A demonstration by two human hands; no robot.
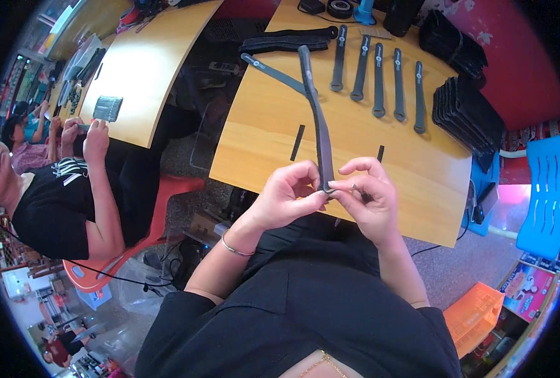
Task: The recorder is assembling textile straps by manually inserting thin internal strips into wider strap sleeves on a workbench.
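A long dark grey strap [321,129] stands up from my hands over the near edge of the wooden table [254,142]. Its lower end is pinched between the thumb and fingers of my left hand [290,196]. At that same end, the thumb and index finger of my right hand [369,196] also grip the strap, while the other fingers curl behind. Beyond my hands, several grey straps with round ends, one of them a strap [379,79] near the middle, lie side by side. Another grey strap [277,74] lies slanted, partly behind the held one.
Black straps [286,41] are piled at the far left, and a stack of folded black pieces [466,113] stands at the right edge. Two short black strips [297,143] lie near me. At left, a person [59,208] sits by another table [160,69]. An orange crate [472,318] is lower right.
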